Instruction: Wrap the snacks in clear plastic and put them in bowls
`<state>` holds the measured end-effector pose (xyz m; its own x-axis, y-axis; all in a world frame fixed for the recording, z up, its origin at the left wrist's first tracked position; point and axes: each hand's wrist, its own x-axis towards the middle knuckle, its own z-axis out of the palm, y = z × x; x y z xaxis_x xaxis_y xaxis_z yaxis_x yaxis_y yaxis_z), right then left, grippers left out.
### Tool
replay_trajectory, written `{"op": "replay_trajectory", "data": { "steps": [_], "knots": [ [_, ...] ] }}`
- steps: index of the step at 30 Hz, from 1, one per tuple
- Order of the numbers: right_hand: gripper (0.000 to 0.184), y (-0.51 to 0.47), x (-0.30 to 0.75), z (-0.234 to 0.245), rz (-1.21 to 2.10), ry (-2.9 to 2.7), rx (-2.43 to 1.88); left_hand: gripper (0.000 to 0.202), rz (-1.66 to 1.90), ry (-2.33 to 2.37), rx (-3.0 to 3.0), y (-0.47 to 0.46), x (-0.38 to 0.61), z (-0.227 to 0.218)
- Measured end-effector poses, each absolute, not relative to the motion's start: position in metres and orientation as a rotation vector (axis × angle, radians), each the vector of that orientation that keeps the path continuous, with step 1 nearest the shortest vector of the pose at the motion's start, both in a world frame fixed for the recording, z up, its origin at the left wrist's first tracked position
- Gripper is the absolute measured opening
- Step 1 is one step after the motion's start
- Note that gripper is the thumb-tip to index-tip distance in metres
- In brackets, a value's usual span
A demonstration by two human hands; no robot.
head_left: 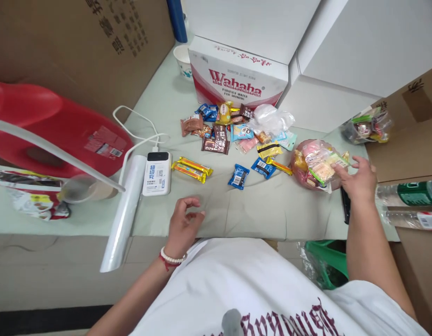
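While the right hand (359, 182) reaches to the pinkish bowl (297, 176) at the right of the frame, its thumb lies against a clear snack packet (323, 170) on top of the pile inside; whether the fingers grip it, I cannot tell. The left hand (185, 219), low and left of centre, is loosely curled, with a gap between thumb and fingers, near the front edge of the table (254, 214).

Just left of the bowl, two blue packets (239, 176) and a yellow stick (281, 166) lie between the hands. Behind them, at upper centre, a heap of wrapped snacks (216, 140) and a crumpled clear bag (272, 120) crowd up to the water box (237, 86), which closes off the back beside a paper cup (183, 60).

On the left, a pair of yellow sticks (192, 169) lies next to a power bank (156, 177) with its white cable, then a plastic roll (123, 214) jutting over the table edge, and a red jug (55, 123). On the right, a dark flat object (346, 207) is partly hidden by the right arm, and two bottles (417, 193) lie just beyond it.
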<state>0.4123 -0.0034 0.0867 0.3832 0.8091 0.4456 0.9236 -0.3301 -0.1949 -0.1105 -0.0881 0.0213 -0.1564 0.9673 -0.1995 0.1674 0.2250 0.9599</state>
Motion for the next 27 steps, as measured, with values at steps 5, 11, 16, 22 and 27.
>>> {"op": "replay_trajectory", "data": {
  "steps": [5, 11, 16, 22, 27],
  "knots": [
    [0.064, -0.043, 0.347, 0.092, -0.795, -1.655, -2.047, 0.031, 1.051, 1.643, 1.138, -0.090, -0.119, 0.014],
    [0.029, -0.046, 0.308, 0.047, -0.558, -2.146, -2.000, 0.029, 0.934, 1.594, 1.177, -0.075, -0.108, 0.019],
    [0.012, -0.013, 0.382, 0.030, -0.487, -2.171, -1.938, 0.024, 0.804, 1.548, 1.317, -0.074, -0.102, 0.021],
    [0.013, 0.048, 0.445, 0.037, -0.390, -2.209, -1.945, 0.020, 0.827, 1.518, 1.460, -0.073, -0.099, 0.027],
    [0.034, 0.048, 0.424, 0.053, -0.517, -2.245, -1.902, 0.024, 0.693, 0.981, 1.785, -0.072, -0.110, 0.107]
  ]
}}
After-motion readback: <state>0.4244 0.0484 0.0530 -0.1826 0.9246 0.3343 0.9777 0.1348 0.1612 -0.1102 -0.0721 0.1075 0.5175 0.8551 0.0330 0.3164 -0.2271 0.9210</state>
